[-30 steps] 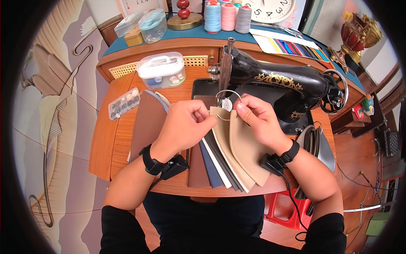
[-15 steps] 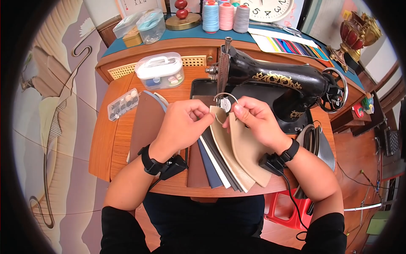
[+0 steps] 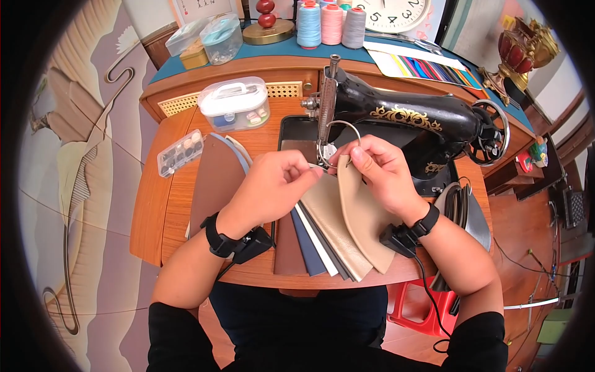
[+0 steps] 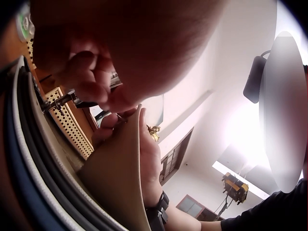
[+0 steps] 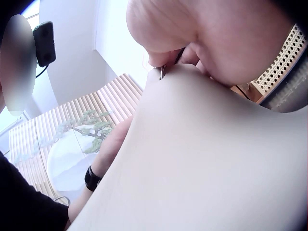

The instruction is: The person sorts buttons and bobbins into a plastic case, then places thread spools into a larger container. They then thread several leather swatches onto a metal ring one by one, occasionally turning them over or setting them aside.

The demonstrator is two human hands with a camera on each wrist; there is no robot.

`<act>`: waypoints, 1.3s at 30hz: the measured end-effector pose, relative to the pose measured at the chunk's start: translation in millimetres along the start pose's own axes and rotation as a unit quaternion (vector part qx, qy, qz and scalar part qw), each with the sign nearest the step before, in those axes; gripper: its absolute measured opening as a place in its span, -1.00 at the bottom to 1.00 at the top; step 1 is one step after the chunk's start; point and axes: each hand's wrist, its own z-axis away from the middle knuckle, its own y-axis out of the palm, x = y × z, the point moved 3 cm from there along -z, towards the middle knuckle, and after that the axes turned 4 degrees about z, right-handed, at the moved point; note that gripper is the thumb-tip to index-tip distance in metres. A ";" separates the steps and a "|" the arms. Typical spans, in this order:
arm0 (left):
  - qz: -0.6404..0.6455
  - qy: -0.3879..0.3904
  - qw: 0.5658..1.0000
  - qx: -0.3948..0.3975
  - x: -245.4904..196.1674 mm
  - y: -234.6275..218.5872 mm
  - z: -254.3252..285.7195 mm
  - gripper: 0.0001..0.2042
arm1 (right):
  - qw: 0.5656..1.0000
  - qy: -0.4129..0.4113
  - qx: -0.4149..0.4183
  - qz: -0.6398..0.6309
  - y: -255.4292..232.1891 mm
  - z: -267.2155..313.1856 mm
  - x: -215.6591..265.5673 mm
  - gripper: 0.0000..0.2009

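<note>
A thin metal ring [image 3: 344, 123] arches up between the hands, in front of the sewing machine's needle area. My right hand [image 3: 385, 173] pinches the ring together with the top corner of a beige leather-like swatch [image 3: 362, 226]. In the right wrist view, metal [image 5: 162, 72] shows at a hole near the swatch's tip. My left hand [image 3: 269, 189] pinches the ring's lower left end, its fingertips partly hiding it. Beneath, a fan of swatches shows a shiny tan one [image 3: 331, 214], then dark grey, white, blue [image 3: 308, 248] and brown ones, over the table's front edge.
A black sewing machine [image 3: 409, 111] stands just behind the hands. To the left are a clear lidded box [image 3: 234, 102], a small compartment case [image 3: 181, 153] and brown sheets [image 3: 217, 180]. More dark swatches [image 3: 462, 211] lie at the right edge. Thread spools [image 3: 331, 25] stand on the back shelf.
The shiny tan swatch's top, earlier upright by the left fingers, now lies lower on the fan. The ring has shifted slightly right and up with the right hand.
</note>
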 end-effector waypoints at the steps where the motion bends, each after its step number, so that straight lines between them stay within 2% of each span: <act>1: 0.033 0.023 0.999 0.031 -0.5 3.4 0.2 -0.80 | 1.000 -0.002 -0.005 0.020 -0.9 0.1 -1.6 -0.78; 3: 0.066 0.045 0.995 0.062 -3.2 7.9 2.0 -0.78 | 0.999 -0.003 -0.009 0.039 -1.7 0.8 -2.6 -0.79; 5: 0.076 0.059 0.991 0.095 -8.5 11.3 5.0 -0.76 | 0.998 0.032 0.009 0.044 -0.3 2.3 -5.0 -0.80; 9: 0.047 0.091 0.990 0.095 -7.4 10.3 3.6 -0.75 | 0.998 0.027 0.015 0.061 4.5 3.1 -2.2 -0.79; 11: 0.023 0.088 0.992 0.085 -5.6 8.8 3.0 -0.72 | 0.998 -0.025 0.016 0.064 6.8 1.3 2.3 -0.80; 12: 0.023 0.088 0.992 0.085 -5.4 8.4 3.0 -0.72 | 0.998 -0.025 0.016 0.064 5.4 0.6 2.4 -0.80; 14: 0.019 0.060 0.996 0.063 -3.2 6.7 2.6 -0.71 | 0.983 -0.081 -0.010 0.165 -0.6 -1.1 4.9 -0.79; 18: 0.009 0.070 0.997 0.041 -0.1 6.0 1.3 -0.70 | 0.964 -0.133 -0.025 0.230 -5.4 -2.8 4.0 -0.78; 20: 0.000 0.071 0.997 0.038 0.4 5.6 1.1 -0.68 | 0.996 -0.002 0.011 0.087 -1.7 -0.4 1.1 -0.76; 21: 0.000 0.071 0.997 0.038 1.8 5.9 0.7 -0.68 | 0.996 -0.002 0.011 0.087 -0.9 0.1 1.7 -0.76; 23: -0.003 0.076 0.997 0.012 4.6 5.1 -0.3 -0.69 | 0.999 0.025 0.036 0.010 1.8 0.5 0.8 -0.76; 27: 0.017 0.052 0.998 0.015 -1.8 4.2 0.5 -0.73 | 0.997 0.058 0.042 -0.033 -2.3 -0.4 3.3 -0.76; 29: 0.018 0.045 0.999 0.016 -1.8 3.7 0.1 -0.74 | 0.990 0.110 0.056 -0.068 -5.2 -0.4 2.9 -0.76; 32: 0.016 0.045 0.999 0.025 2.5 4.5 -0.7 -0.77 | 0.985 0.120 0.069 -0.098 -4.2 -0.6 2.1 -0.75; 36: 0.032 0.040 0.999 0.018 10.4 4.1 -2.5 -0.78 | 0.988 0.115 0.084 -0.061 -1.6 1.4 8.2 -0.75; 38: -0.033 0.045 0.998 -0.042 15.7 -1.0 -5.9 -0.81 | 0.991 0.039 0.080 0.103 -5.1 2.1 21.0 -0.76; 39: -0.033 0.044 0.998 -0.042 10.6 -2.6 -4.1 -0.81 | 0.991 0.040 0.081 0.103 -8.6 1.7 22.5 -0.76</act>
